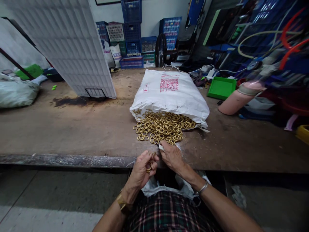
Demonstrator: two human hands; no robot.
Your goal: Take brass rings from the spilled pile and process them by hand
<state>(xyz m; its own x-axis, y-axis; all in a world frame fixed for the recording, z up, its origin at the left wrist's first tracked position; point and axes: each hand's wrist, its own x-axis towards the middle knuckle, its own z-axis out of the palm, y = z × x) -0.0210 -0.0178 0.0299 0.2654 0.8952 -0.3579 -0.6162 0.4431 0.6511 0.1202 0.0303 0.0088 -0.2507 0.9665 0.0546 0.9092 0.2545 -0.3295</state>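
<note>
My left hand (142, 169) is closed on brass-coloured rings (148, 167), at the table's front edge. Close beside it, my right hand (172, 156) grips a slim tool (160, 147) with a pale body and a dark tip; its exact kind is too small to make out. Just beyond both hands lies a heap of brass-coloured rings (160, 125). They spill from the open mouth of a white woven sack (154, 87) lying on its side, printed with a red square code. A white plastic bag (158, 190) is partly visible on the lap below the hands.
The brown wooden table (96, 129) has a worn front edge. A white ribbed panel (70, 45) stands on it at left, and a filled pale bag (18, 93) lies farther left. To the right are a green tray (221, 88) and a pink cylinder (238, 98). Blue crates (132, 30) stack behind.
</note>
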